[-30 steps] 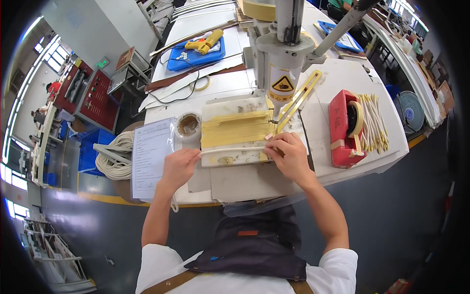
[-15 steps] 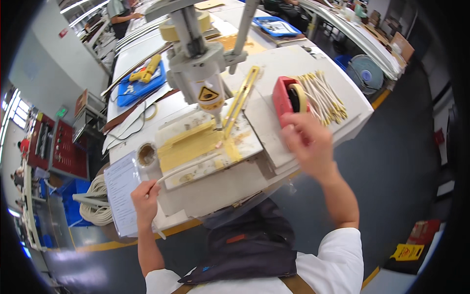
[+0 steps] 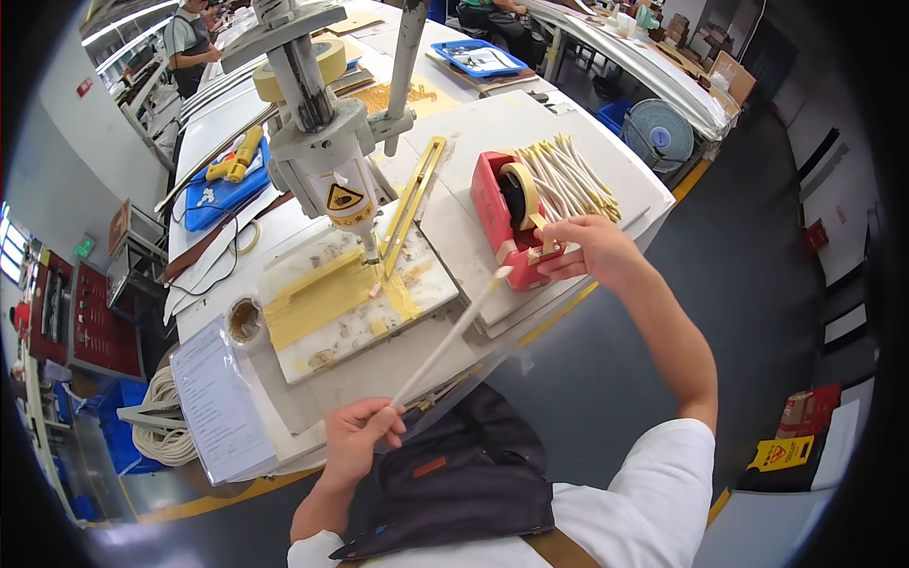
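Observation:
My left hand is closed around one end of a length of white cord. The cord slants up to the right, its free tip close to the front of a red tape dispenser. At that front end my right hand pinches the loose end of the yellowish masking tape coming off the roll. Beside the dispenser lies a bundle of similar white cords with yellow-taped ends.
A press machine stands over a yellow-taped board. Left of it are a tape core, a printed sheet and a blue tray with a yellow glue gun. Coiled white cord sits below the table's left side.
My right hand has reached the dispenser front and taken the tape end. My left hand has moved right, swinging the cord from over the board toward the dispenser. The view has shifted.

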A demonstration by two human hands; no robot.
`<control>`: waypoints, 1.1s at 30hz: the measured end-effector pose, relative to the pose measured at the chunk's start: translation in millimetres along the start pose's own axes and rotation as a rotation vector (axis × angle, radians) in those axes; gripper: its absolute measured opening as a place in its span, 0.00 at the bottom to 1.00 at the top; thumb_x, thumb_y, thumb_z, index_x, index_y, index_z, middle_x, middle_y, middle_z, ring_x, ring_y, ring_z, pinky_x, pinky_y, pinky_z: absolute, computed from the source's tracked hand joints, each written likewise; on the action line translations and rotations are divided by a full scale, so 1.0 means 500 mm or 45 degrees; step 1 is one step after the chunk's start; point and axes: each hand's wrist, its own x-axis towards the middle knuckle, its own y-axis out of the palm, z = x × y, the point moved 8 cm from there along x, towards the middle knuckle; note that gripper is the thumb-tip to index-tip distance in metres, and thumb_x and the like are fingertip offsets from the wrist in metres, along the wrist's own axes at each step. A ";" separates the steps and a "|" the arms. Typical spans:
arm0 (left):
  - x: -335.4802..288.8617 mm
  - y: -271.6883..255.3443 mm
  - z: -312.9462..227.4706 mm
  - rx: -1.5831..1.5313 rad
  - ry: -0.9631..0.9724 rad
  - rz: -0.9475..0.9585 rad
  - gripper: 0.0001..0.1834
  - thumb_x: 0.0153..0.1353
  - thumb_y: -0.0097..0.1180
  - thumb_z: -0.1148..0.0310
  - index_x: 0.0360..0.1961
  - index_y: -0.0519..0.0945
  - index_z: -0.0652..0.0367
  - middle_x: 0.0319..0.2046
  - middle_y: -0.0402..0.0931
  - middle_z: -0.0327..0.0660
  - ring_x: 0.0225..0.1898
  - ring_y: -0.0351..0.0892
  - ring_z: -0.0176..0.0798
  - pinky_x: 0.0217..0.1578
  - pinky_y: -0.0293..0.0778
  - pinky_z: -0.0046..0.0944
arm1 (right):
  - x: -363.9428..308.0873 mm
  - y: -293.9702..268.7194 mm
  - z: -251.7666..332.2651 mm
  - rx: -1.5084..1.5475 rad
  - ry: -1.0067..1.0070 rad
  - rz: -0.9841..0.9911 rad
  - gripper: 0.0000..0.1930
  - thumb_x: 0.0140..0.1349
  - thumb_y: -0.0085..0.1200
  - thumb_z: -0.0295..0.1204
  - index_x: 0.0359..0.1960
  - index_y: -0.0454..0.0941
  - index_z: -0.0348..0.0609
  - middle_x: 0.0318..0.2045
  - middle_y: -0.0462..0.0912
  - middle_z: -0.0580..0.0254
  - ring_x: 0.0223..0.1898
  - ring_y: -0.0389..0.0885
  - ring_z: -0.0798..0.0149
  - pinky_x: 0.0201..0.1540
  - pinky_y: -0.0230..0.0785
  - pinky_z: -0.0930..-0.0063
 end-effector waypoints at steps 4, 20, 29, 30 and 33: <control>0.002 0.042 0.003 -0.074 -0.101 0.086 0.12 0.70 0.60 0.69 0.43 0.85 0.70 0.28 0.83 0.44 0.23 0.79 0.30 0.25 0.76 0.29 | -0.031 0.005 -0.028 0.302 -0.167 -0.024 0.20 0.68 0.59 0.35 0.53 0.75 0.30 0.48 0.83 0.50 0.40 0.89 0.56 0.45 0.85 0.68; 0.067 0.094 -0.033 -0.066 -0.013 0.094 0.14 0.71 0.59 0.68 0.47 0.83 0.71 0.30 0.83 0.42 0.23 0.76 0.27 0.24 0.74 0.28 | -0.063 -0.004 -0.096 -0.223 -0.824 -0.521 0.10 0.64 0.64 0.26 0.26 0.86 0.31 0.40 0.86 0.53 0.58 0.77 0.62 0.49 0.71 0.71; 0.070 0.102 -0.034 -0.035 0.018 0.069 0.14 0.74 0.55 0.68 0.50 0.83 0.69 0.33 0.83 0.42 0.25 0.75 0.24 0.25 0.73 0.27 | -0.152 0.102 -0.089 -0.248 -0.819 -0.063 0.06 0.63 0.61 0.22 0.30 0.81 0.30 0.29 0.85 0.58 0.29 0.83 0.71 0.31 0.73 0.78; 0.068 0.110 -0.034 -0.024 0.035 0.088 0.14 0.74 0.54 0.68 0.51 0.83 0.69 0.33 0.83 0.42 0.26 0.75 0.24 0.25 0.74 0.26 | -0.175 0.161 -0.069 -0.456 -0.879 0.071 0.07 0.63 0.63 0.24 0.29 0.81 0.32 0.26 0.84 0.59 0.26 0.82 0.71 0.28 0.72 0.78; 0.058 0.121 -0.043 0.019 0.066 0.071 0.14 0.74 0.54 0.68 0.51 0.83 0.68 0.33 0.83 0.41 0.26 0.75 0.24 0.26 0.74 0.26 | -0.189 0.277 -0.051 -0.739 -0.990 0.286 0.09 0.62 0.66 0.26 0.27 0.80 0.36 0.22 0.82 0.60 0.20 0.81 0.69 0.24 0.71 0.77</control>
